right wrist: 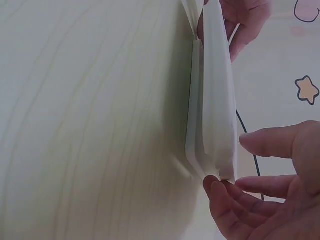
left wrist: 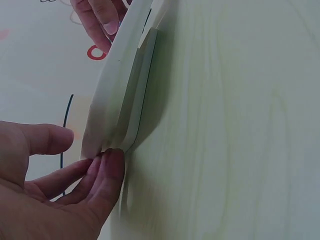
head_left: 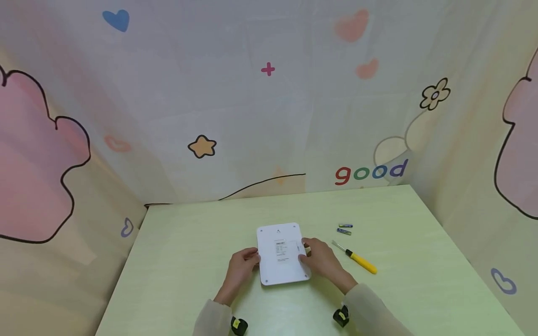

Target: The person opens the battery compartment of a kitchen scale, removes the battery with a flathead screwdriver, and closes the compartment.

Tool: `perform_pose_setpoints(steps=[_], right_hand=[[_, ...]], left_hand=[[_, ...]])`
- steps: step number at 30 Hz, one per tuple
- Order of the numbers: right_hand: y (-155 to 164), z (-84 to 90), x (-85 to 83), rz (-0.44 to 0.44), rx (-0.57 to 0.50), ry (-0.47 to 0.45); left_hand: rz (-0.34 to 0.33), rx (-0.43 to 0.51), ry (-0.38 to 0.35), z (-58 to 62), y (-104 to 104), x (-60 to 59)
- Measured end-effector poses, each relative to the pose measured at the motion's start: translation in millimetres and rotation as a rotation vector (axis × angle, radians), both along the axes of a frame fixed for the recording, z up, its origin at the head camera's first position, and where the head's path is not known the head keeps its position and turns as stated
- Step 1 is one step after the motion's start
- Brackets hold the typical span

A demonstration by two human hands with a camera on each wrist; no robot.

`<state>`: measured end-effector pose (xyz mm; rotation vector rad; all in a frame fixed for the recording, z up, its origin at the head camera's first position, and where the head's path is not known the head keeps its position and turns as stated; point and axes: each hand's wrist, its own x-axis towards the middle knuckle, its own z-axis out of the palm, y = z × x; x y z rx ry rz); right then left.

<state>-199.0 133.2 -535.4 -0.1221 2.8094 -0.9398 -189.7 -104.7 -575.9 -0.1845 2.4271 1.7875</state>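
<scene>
A white flat rectangular device (head_left: 273, 273) is held between both hands over the table, its back with a printed label and corner screws facing up. At its left edge, my left hand (head_left: 242, 267) has curled fingers against the lower corner, the thumb standing apart beside it in the left wrist view. My right hand (head_left: 322, 257) grips the right edge; its fingertips (right wrist: 212, 185) lie under that edge and its thumb is over the back. Both wrist views show a thinner plate (left wrist: 142, 95) below the main body. The underside is mostly hidden.
Right of the device, a screwdriver (head_left: 363, 262) with a yellow and black handle lies on the pale green table (head_left: 180, 261). Two small batteries, an upper battery (head_left: 346, 226) and a lower battery (head_left: 343, 231), lie behind it. Printed curtains (head_left: 252, 116) enclose the back and sides.
</scene>
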Motion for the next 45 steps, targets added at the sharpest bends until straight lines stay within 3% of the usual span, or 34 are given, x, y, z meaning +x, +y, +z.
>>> perform_pose_setpoints(steps=[4, 12, 18, 33, 37, 43, 45], right_hand=[[-3.6, -2.5, -0.2, -0.012, 0.007, -0.004], [-12.7, -1.2, 0.8, 0.022, 0.149, 0.135], [-16.9, 0.9, 2.0, 0.044, 0.198, 0.165], [-12.7, -5.7, 3.2, -0.012, 0.061, 0.131], [-10.9, -8.1, 2.9, -0.030, 0.012, 0.103], [-8.4, -12.6, 0.1, -0.037, -0.059, 0.058], [-8.6, -13.1, -0.3, -0.044, -0.064, 0.042]], left_hand=[[-0.007, 0.012, 0.004, -1.2, 0.4, -0.5], [0.021, 0.001, 0.004, -4.5, 2.7, -0.4], [0.033, -0.014, 0.000, -5.1, 6.2, 0.4], [0.068, 0.064, 0.042, -0.1, 9.3, 5.1], [0.089, 0.129, 0.057, 2.3, 9.6, 5.7], [0.122, 0.262, 0.154, 4.9, 10.5, 7.1], [0.130, 0.295, 0.157, 5.6, 11.0, 7.3]])
